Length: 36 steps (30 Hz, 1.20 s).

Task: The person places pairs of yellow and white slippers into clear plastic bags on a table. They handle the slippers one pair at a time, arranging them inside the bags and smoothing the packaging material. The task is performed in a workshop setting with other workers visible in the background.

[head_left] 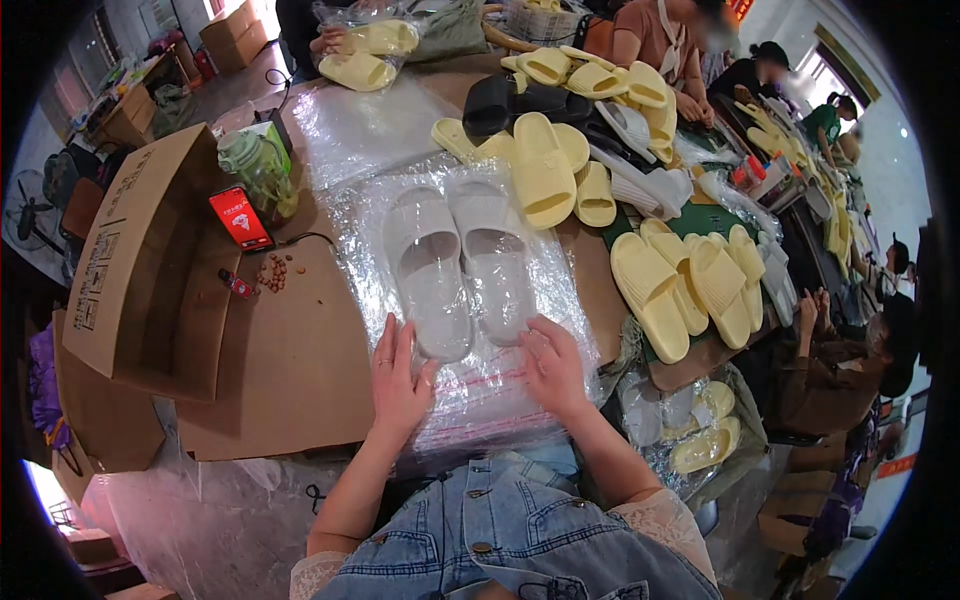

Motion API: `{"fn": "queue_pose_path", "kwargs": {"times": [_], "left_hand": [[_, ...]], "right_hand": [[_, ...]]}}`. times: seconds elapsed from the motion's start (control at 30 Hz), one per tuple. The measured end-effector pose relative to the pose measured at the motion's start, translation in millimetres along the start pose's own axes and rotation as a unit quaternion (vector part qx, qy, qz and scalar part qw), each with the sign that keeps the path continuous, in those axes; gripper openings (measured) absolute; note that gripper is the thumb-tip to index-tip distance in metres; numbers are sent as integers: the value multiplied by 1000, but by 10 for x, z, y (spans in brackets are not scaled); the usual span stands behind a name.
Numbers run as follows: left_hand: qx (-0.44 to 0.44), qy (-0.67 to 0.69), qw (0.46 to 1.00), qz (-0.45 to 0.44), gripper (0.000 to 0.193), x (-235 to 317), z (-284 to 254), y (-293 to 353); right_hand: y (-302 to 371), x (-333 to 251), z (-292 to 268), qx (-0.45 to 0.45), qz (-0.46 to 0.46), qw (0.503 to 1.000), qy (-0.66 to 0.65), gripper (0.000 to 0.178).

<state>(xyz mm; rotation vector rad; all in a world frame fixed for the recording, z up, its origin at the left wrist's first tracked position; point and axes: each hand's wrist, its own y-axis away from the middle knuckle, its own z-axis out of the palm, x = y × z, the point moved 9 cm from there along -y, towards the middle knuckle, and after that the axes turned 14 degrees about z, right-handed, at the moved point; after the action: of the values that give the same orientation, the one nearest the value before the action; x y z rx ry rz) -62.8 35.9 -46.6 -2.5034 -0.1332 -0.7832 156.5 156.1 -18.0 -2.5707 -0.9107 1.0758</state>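
Observation:
A pair of pale grey slippers lies side by side, toes away from me, apparently inside a clear plastic bag. Beneath it is a stack of clear plastic bags with pink lines near the front edge. My left hand rests open at the heel of the left slipper, its fingers stretched forward on the plastic. By the right slipper's heel, my right hand lies on the plastic with fingers loosely bent and a little apart.
An open cardboard box, a phone and a green-lidded jar stand left. Yellow slippers pile up at the back right; more yellow slippers lie nearer. A bag of packed slippers sits low right. Other people work beyond.

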Motion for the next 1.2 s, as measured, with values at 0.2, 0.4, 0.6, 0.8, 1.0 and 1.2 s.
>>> {"fn": "queue_pose_path", "kwargs": {"times": [0.2, 0.4, 0.6, 0.8, 1.0, 1.2], "left_hand": [[22, 11, 999, -21, 67, -18, -25, 18], [67, -2, 998, -9, 58, -29, -90, 24], [141, 124, 979, -86, 43, -262, -149, 135], [204, 389, 874, -207, 40, -398, -43, 254], [216, 392, 875, -186, 34, -442, -63, 268], [183, 366, 903, -127, 21, -508, -43, 276]], "right_hand": [[18, 121, 25, -35, 56, 998, 16, 39], [-42, -138, 80, -22, 5, 999, 45, 40], [213, 85, -137, 22, 41, 998, -47, 33], [-11, 210, -585, 136, 88, 986, -29, 47], [-60, 799, -160, -43, 339, 915, -214, 62], [-37, 871, -33, -97, 308, 894, -310, 44]]}}
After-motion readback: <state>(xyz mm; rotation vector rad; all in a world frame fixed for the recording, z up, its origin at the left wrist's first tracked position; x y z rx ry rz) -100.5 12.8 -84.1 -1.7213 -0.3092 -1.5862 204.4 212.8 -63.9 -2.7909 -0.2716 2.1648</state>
